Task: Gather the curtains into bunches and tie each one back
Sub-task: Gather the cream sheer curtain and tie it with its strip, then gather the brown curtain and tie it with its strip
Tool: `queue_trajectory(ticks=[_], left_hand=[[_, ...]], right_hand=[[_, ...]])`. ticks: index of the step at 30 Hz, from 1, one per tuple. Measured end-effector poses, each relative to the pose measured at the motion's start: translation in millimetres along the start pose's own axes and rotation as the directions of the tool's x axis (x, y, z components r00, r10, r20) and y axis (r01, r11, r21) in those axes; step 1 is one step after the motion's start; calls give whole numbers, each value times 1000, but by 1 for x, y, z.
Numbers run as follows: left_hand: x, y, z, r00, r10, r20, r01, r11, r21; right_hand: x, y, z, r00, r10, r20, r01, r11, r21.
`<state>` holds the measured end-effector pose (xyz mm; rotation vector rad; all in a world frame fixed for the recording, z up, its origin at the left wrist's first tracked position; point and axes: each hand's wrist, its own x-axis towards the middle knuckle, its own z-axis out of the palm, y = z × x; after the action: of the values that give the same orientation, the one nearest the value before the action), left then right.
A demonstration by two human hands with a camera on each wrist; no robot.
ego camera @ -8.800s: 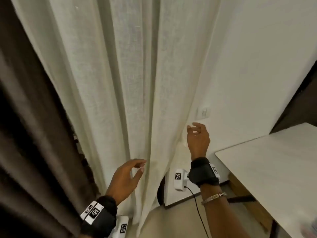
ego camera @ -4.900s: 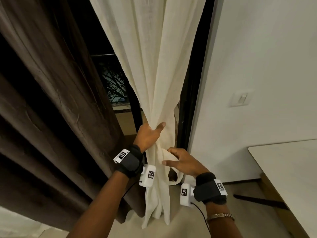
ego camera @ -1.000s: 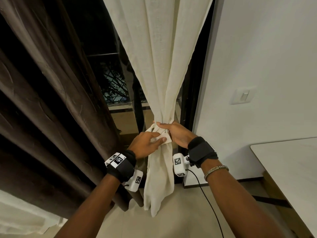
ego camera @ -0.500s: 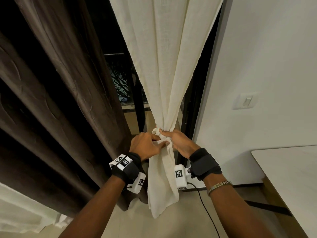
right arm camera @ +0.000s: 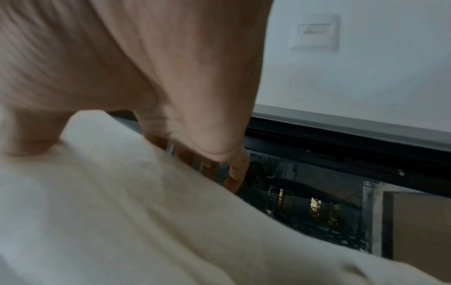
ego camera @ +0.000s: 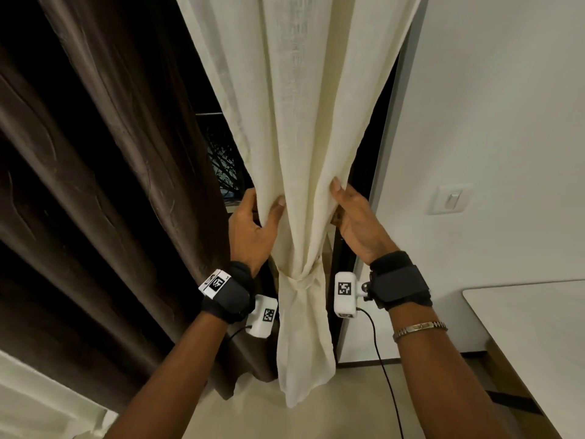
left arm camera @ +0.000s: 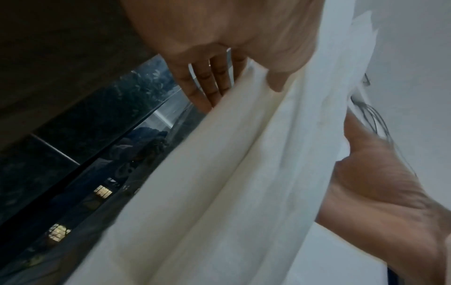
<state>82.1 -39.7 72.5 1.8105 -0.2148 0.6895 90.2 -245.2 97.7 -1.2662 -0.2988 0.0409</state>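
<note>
A: Head view, item one?
B: Cream curtain, thin matte weave in long soft folds, cinched by a knot of the same cloth below both wrists. Left hand grips its left edge, thumb in front, fingers curled behind; right hand grips the right edge likewise. Judged: they are spreading the folds above the tie so the bunch hangs even.

A: Nearby?
B: Brown drape, heavy, faint sheen, left of the left fingers, not tied. Wall switch and pale bench right of the right fingers.

A: Left wrist view?
B: Fingers pass behind the curtain, thumb on its near face, clamped on cloth. Dark window glass beyond.

A: Right wrist view?
B: Fingers tucked behind the fabric, thumb pressing the front; picture blurred.
</note>
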Motion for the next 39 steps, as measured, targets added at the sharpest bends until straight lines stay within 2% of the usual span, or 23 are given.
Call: queue_trajectory(ticks=[3,5,6,7,9,10,11,14,17,21,23,25,29,32,34,36,38,39], left_hand=[[11,-2,-6,984,-53,-168,45,998,-53],[15,-9,-15,950,-113,-292,104,993,-47],[16,-13,-21,927,-145,-347,140,989,-40],[18,-13,-26,904,-166,-393,174,985,-16],[21,-12,-35,883,-157,-442,206,976,65],[20,-12,-37,892,-156,-424,212,973,89],[19,-13,-37,913,-165,-372,210,974,82],[6,-12,-26,979,-157,-133,168,982,83],[-6,-5,-17,996,-73,-55,80,989,127],[-19,-1,-35,997,78,-28,-72,983,168],[-25,-4,-56,985,142,-97,-125,978,166],[-32,-12,-81,972,127,-200,-97,983,154],[-46,-41,-135,926,-7,-376,70,985,155],[-50,-57,-180,884,-52,-466,146,975,168],[-49,-62,-207,856,-66,-513,173,971,164],[-44,-65,-227,817,-53,-574,189,965,181],[-36,-70,-246,796,-67,-601,202,966,159],[-32,-75,-252,812,-84,-578,213,964,160]], right_hand=[[10,-8,-3,987,-73,-146,72,997,-15],[15,-8,-18,948,-102,-301,77,993,-94],[18,-6,-29,904,-142,-402,84,984,-159],[20,-6,-40,835,-193,-515,84,970,-227],[24,-6,-59,629,-283,-724,18,936,-350],[24,-6,-62,547,-319,-774,-7,923,-385],[24,-6,-60,505,-349,-790,-9,912,-409],[16,-3,-35,463,-457,-760,93,877,-471],[-1,-4,6,407,-562,-721,234,826,-512],[-29,8,60,484,-652,-584,326,753,-571],[-42,20,90,538,-683,-494,372,718,-588],[-46,39,123,617,-675,-405,382,707,-596],[-33,86,176,843,-492,-219,292,759,-581],[-20,101,213,959,-271,-85,173,795,-582],[-12,104,233,993,-105,-59,46,781,-622],[-1,106,251,995,6,-101,-62,822,-567],[10,111,265,982,15,-186,-101,882,-461],[14,114,268,966,11,-257,-116,911,-396]])
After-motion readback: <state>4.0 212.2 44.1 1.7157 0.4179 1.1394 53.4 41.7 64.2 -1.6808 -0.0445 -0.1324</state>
